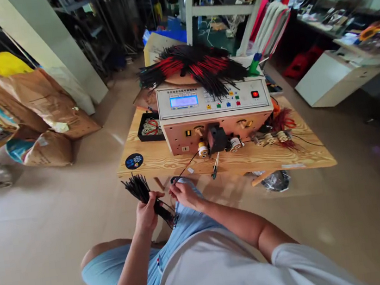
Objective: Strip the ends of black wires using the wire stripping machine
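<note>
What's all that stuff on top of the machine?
A heap of red and black wires lies on the machine. The heap hides the top under it.

The bundle of black wires [140, 191] gripped in the left hand [146, 215] looks plastic-sheathed and matt, as does the single black wire [188, 165] pinched by the right hand [184, 193]. The tabletop [157, 161] is pale wood with visible grain, smooth and faintly shiny. The machine [214, 111] has a painted casing (metal, by the look), matt cream above and coppery below, with a glossy screen [183, 101]. The floor [48, 236] is smooth with a dull sheen. The sacks [49, 109] are creased brown paper, and the shorts [122, 268] are soft blue cloth.
</note>
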Available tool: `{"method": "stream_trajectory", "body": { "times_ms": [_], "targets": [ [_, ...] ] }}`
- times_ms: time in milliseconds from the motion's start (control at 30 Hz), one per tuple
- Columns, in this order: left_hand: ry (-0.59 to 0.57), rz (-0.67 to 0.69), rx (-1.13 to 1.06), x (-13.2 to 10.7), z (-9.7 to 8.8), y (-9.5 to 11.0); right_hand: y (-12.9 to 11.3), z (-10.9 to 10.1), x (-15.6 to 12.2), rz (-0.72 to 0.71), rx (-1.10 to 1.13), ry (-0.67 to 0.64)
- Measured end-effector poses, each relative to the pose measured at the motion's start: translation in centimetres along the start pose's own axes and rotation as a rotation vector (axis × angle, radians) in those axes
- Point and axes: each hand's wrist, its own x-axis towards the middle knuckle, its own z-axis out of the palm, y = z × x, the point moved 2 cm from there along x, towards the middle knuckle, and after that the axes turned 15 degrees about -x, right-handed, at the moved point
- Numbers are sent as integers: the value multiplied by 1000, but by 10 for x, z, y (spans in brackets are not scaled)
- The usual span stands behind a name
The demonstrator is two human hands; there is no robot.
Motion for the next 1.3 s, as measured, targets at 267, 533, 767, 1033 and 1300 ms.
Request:
{"method": "stream_trajectory", "body": {
  "times_ms": [267, 533, 767, 1033, 1300],
  "targets": [
    [-128, -65, 45, -3, 14, -12, 1, -1, -42, -217, -487, -216],
    [-160, -43, 17, -6, 9, -11, 3, 28, -73, -258, -474, -444],
    [-120, -4, -11, -10, -3, -1, 8, 24, -58, -173, -340, -461],
    [-91, -2, -77, -19, -16, 3, -1, -51, 29, 200, 569, 110],
    [-28, 41, -107, -23, -16, 8, -26, -81, 59, 76, 892, 286]
  ]
}}
